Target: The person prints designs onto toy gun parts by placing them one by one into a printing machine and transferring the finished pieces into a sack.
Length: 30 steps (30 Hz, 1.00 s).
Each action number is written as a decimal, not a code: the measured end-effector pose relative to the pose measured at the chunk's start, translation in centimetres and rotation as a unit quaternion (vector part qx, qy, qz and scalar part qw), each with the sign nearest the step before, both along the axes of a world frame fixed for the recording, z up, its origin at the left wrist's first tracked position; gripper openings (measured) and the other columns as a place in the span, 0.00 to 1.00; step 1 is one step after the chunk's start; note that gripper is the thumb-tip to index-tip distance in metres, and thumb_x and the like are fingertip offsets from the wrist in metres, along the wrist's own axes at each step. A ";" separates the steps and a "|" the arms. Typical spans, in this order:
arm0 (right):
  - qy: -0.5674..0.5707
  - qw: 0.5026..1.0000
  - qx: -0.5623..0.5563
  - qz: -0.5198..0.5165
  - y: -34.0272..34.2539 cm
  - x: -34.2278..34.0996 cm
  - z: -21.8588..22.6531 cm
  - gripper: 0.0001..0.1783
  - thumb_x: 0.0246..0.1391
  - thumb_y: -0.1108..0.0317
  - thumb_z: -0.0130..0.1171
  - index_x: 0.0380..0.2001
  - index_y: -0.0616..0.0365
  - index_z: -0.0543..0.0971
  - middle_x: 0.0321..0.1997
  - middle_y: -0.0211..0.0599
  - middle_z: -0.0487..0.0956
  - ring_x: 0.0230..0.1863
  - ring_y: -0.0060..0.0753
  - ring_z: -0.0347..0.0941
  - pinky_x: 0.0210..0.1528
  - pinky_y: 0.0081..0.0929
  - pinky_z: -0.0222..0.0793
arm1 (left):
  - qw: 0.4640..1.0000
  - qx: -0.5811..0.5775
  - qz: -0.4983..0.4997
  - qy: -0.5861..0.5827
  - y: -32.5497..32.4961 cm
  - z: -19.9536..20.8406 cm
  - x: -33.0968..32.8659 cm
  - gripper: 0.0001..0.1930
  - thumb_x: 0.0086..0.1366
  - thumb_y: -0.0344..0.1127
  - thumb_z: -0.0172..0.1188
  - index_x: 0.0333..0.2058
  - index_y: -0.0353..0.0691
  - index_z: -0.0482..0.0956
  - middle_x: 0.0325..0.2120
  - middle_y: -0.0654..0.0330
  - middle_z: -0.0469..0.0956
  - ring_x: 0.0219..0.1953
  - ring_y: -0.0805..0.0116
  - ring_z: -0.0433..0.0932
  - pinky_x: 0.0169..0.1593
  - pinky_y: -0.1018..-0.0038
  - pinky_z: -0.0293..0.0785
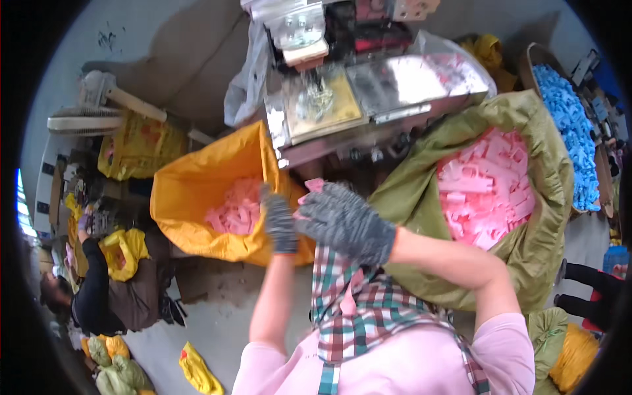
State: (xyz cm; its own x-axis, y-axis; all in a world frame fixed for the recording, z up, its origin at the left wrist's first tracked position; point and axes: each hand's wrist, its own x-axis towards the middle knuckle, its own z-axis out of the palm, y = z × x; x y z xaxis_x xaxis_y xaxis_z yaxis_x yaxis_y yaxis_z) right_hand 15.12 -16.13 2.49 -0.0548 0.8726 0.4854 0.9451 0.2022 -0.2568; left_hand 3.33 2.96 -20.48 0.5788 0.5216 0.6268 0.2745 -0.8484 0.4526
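My right hand (349, 222), in a grey knit glove, reaches across my front with its fingers curled around a pink plastic piece (315, 185). Only bits of that piece show past the fingers. Close beside it, my left hand (280, 220), gloved alike, is at the rim of an orange sack (191, 187); motion blur hides its fingers. Pink plastic parts (238, 209) lie inside this sack. To the right, an olive sack (411, 178) stands wide, filled with pink toy pistol parts (484, 184). Another pink piece (351, 293) rests on my checked apron (368, 316).
A metal-topped workbench (415, 85) with a machine stands ahead. Far right, a basket holds blue parts (563, 125). A fan (85, 122) and yellow bag (141, 145) are at the left, with a person (108, 289) below. A yellow sack (197, 370) lies on the floor.
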 end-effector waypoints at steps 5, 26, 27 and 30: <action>0.090 0.978 -0.178 -0.056 -5.3 2.7 -1.3 0.18 0.46 0.70 0.53 0.44 0.56 0.75 0.45 0.43 0.76 0.48 0.43 0.72 0.52 0.38 0.66 | 0.874 -0.005 -0.238 0.424 -16.3 5.2 2.8 0.27 0.62 0.41 0.44 0.58 0.35 0.62 0.57 0.46 0.62 0.59 0.55 0.62 0.65 0.63 0.49; -0.007 0.872 -0.267 -0.410 -19.6 15.9 -3.4 0.32 0.37 0.75 0.53 0.53 0.53 0.70 0.56 0.49 0.68 0.59 0.50 0.63 0.58 0.40 0.61 | 0.874 -0.125 -0.281 0.377 -17.3 3.3 3.0 0.21 0.64 0.45 0.45 0.40 0.29 0.73 0.39 0.42 0.75 0.47 0.48 0.71 0.54 0.62 0.64; 0.025 0.876 -0.275 -0.396 -19.5 15.5 -3.3 0.33 0.37 0.74 0.53 0.54 0.53 0.69 0.56 0.49 0.68 0.59 0.50 0.63 0.58 0.40 0.61 | 0.870 -0.119 -0.287 0.384 -17.3 3.4 2.9 0.21 0.64 0.45 0.45 0.40 0.29 0.73 0.39 0.42 0.75 0.47 0.48 0.71 0.54 0.62 0.64; -0.100 0.850 -0.317 -0.409 -18.1 13.0 -3.1 0.36 0.36 0.73 0.54 0.56 0.52 0.66 0.59 0.46 0.65 0.57 0.50 0.63 0.58 0.41 0.59 | 0.876 -0.116 -0.292 0.367 -16.9 3.6 2.2 0.22 0.64 0.45 0.45 0.42 0.29 0.73 0.40 0.43 0.75 0.47 0.48 0.71 0.55 0.62 0.63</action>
State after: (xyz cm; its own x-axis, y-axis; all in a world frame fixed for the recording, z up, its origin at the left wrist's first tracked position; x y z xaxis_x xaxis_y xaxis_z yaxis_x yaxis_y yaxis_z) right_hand 28.12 -34.27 -0.61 0.6694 0.7416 -0.0446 0.7410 -0.6620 0.1126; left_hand 5.57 -13.92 -16.91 0.9918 0.0658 -0.1092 0.1130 -0.8499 0.5147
